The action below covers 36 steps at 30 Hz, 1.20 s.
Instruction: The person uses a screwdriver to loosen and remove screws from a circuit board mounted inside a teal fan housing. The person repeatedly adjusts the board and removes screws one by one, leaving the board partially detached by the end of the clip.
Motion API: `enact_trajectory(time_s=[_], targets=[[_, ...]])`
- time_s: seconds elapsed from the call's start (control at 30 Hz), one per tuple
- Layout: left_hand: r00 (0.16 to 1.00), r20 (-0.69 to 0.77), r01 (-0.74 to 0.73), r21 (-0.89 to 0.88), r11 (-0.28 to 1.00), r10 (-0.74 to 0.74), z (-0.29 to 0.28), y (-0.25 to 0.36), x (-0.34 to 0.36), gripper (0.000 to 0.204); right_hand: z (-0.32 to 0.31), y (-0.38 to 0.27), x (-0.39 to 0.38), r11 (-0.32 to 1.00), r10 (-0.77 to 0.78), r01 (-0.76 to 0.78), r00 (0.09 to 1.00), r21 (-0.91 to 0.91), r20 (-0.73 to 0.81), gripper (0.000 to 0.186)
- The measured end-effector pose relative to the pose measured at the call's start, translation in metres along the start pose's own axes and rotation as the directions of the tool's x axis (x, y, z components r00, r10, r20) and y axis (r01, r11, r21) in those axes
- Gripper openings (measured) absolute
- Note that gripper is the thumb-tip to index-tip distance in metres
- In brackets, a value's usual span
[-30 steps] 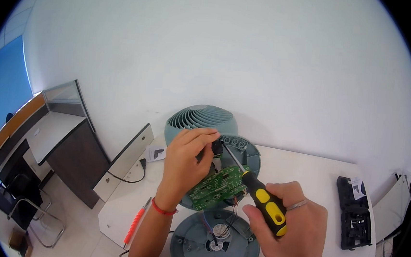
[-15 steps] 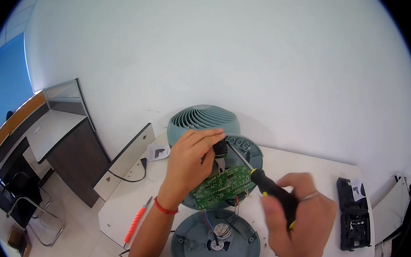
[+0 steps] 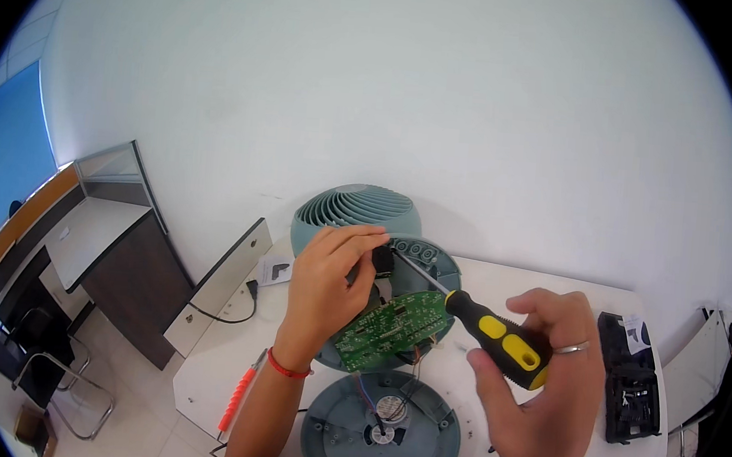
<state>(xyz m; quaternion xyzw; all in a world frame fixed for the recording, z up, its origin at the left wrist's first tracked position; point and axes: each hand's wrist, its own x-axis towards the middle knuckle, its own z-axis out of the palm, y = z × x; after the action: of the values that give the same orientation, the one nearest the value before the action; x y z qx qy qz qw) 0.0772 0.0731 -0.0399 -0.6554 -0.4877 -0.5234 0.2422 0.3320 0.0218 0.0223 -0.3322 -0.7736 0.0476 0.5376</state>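
My left hand (image 3: 328, 277) is closed around a small black part (image 3: 383, 262), its fingers hiding much of that piece. The part sits over a grey-green round housing (image 3: 445, 265). My right hand (image 3: 556, 385) has a loosened hold on a black and yellow screwdriver (image 3: 503, 338), thumb and forefinger off the sides while the handle's end rests against the hand. The screwdriver's shaft slants up to the black part, where its tip meets the edge by my left fingertips. Below the shaft a green circuit board (image 3: 393, 325) lies tilted, with wires running to a round grey base (image 3: 340, 450).
Behind stands a slatted grey-green fan cover (image 3: 359, 211). An orange-handled tool (image 3: 237, 400) lies left of my forearm, near a black plug cord (image 3: 230, 318) and a leaflet (image 3: 274, 270). An open black tool case (image 3: 632, 395) is at the table's right side.
My right fingers have opened away from the screwdriver handle, which has turned so its yellow patches face up. My left hand still holds the black part; the view has shifted slightly.
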Motion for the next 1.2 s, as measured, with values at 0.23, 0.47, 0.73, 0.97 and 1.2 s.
enact_trajectory(time_s=[0.23, 0.47, 0.73, 0.97, 1.2], targets=[[1.0, 0.003, -0.023, -0.012, 1.0, 0.023, 0.005, 0.007, 0.006, 0.025, -0.009, -0.009, -0.002, 0.991, 0.118, -0.113, 0.99, -0.075, 0.078, 0.037], [1.0, -0.002, -0.031, 0.008, 0.999, 0.031, 0.004, 0.007, 0.005, 0.025, -0.004, 0.002, 0.002, 0.98, -0.183, 0.185, 0.982, -0.07, 0.034, 0.049], [1.0, 0.018, -0.024, 0.017, 1.0, 0.024, 0.002, 0.007, 0.003, 0.025, -0.006, -0.009, 0.001, 0.974, 0.012, -0.001, 0.999, -0.227, 0.046, 0.03], [0.998, -0.003, -0.057, 0.027, 0.998, 0.057, 0.002, 0.004, 0.004, 0.024, -0.006, -0.005, 0.0, 0.976, -0.204, 0.206, 0.979, -0.076, 0.024, 0.037], [1.0, 0.029, -0.012, -0.016, 1.0, 0.013, 0.003, 0.006, 0.002, 0.024, 0.01, -0.001, -0.003, 0.985, -0.148, 0.153, 0.987, -0.081, 0.063, 0.048]])
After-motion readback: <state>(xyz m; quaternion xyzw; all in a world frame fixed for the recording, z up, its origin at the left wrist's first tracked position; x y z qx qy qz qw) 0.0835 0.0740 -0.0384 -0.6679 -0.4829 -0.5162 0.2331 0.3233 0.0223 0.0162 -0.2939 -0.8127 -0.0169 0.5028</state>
